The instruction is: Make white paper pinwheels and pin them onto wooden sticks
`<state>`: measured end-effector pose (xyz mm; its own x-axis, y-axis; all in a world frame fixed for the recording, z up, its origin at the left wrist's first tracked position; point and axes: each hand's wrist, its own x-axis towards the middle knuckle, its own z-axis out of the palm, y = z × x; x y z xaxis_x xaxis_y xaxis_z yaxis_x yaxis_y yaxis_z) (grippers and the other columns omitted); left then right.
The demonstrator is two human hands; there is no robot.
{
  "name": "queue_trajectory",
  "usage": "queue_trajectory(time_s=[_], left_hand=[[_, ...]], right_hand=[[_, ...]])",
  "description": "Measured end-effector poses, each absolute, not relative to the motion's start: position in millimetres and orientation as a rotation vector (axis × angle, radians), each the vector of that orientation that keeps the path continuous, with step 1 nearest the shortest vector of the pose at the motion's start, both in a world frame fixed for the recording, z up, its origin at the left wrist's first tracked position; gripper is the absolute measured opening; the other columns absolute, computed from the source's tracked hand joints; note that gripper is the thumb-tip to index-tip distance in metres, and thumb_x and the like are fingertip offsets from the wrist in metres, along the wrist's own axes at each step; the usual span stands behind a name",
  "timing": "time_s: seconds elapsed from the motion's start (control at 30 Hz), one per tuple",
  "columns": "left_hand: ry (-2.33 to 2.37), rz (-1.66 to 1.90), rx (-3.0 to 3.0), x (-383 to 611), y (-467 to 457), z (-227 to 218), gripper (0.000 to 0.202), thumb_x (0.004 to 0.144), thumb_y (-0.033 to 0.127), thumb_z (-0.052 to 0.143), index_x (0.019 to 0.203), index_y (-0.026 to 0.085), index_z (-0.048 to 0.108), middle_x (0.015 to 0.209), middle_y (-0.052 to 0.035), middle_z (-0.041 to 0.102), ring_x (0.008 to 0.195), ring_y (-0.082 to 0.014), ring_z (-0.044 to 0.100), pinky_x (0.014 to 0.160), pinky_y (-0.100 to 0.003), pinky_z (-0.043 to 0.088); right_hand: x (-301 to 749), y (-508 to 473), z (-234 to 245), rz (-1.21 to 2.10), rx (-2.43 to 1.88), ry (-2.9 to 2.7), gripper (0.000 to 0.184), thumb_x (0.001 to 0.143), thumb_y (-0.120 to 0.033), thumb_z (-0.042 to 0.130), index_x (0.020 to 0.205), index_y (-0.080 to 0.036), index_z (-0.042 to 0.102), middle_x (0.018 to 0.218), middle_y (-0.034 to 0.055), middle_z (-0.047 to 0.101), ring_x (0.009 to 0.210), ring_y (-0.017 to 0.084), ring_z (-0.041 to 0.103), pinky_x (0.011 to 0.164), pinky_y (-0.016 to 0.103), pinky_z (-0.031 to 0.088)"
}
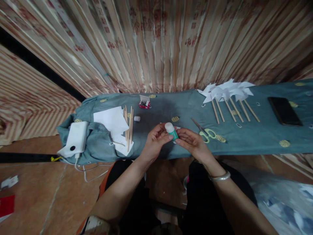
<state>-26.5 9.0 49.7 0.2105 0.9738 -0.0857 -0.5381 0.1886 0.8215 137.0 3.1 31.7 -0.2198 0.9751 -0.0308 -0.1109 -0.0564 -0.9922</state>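
Note:
A green-and-white glue stick [172,133] is held upright and slightly tilted over the table's near edge, its white end pointing up. My left hand [156,139] pinches it from the left, and my right hand [192,141] closes on its lower right side. A bit of white paper shows behind the right fingers, mostly hidden. To the left lies a small white cap [137,118] on the cloth. Scissors [207,133] with pale green handles rest just beyond my right hand.
White paper sheets [110,119] and several wooden sticks [131,125] lie left, near a red box of small metal pieces [144,103]. Several paper pinwheels [227,91] lie back right, beside a black phone [285,111]. A white cabled device [74,138] sits at the left end.

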Motion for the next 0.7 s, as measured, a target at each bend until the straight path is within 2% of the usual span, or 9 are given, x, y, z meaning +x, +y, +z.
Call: queue_trajectory(time_s=[0.1, 0.27, 0.47, 0.57, 0.7], left_hand=[[0.701, 1.218, 0.748, -23.1, 7.8, 51.5, 0.036, 0.066, 0.025, 0.085, 0.097, 0.02, 0.069, 0.096, -0.0025, 0.076, 0.099, -0.0188, 0.069, 0.1, -0.036, 0.046], [0.705, 1.191, 0.733, -20.4, 4.5, 49.6, 0.039, 0.069, 0.027, 0.084, 0.105, 0.021, 0.07, 0.108, -0.005, 0.075, 0.112, -0.0221, 0.066, 0.109, -0.041, 0.04], [0.83, 1.183, 0.869, -32.2, 11.3, 38.2, 0.039, 0.069, 0.03, 0.082, 0.106, 0.022, 0.073, 0.116, -0.0061, 0.073, 0.116, -0.0252, 0.064, 0.107, -0.044, 0.043], [0.971, 1.208, 1.005, -41.4, 17.5, 31.0, 0.033, 0.075, 0.03, 0.076, 0.106, 0.021, 0.073, 0.119, -0.0074, 0.072, 0.115, -0.0244, 0.064, 0.105, -0.041, 0.045], [1.117, 1.182, 1.255, -49.1, 21.6, 20.2, 0.028, 0.082, 0.028, 0.067, 0.108, 0.019, 0.072, 0.114, -0.0086, 0.072, 0.107, -0.0227, 0.065, 0.097, -0.039, 0.049]], right_hand=[[138.7, 4.1, 27.9, 1.462, -1.011, -1.186, 0.029, 0.07, -0.039, 0.083, 0.092, -0.025, 0.069, 0.096, 0.0009, 0.076, 0.091, 0.016, 0.071, 0.087, 0.03, 0.058], [142.7, 2.0, 30.3, 1.407, -1.012, -1.167, 0.026, 0.072, -0.034, 0.083, 0.092, -0.025, 0.068, 0.094, 0.0004, 0.075, 0.083, 0.014, 0.071, 0.08, 0.028, 0.058], [155.7, -1.1, 40.9, 1.485, -1.105, -1.102, 0.026, 0.07, -0.036, 0.084, 0.089, -0.025, 0.07, 0.082, -0.0009, 0.076, 0.077, 0.016, 0.072, 0.068, 0.026, 0.057], [164.1, -1.1, 46.2, 1.528, -1.115, -1.014, 0.029, 0.069, -0.04, 0.084, 0.09, -0.025, 0.071, 0.084, 0.0, 0.077, 0.069, 0.015, 0.072, 0.061, 0.024, 0.055], [174.5, 0.6, 51.2, 1.5, -1.094, -0.985, 0.027, 0.069, -0.041, 0.084, 0.087, -0.026, 0.071, 0.085, 0.0009, 0.077, 0.068, 0.014, 0.07, 0.061, 0.024, 0.054]])
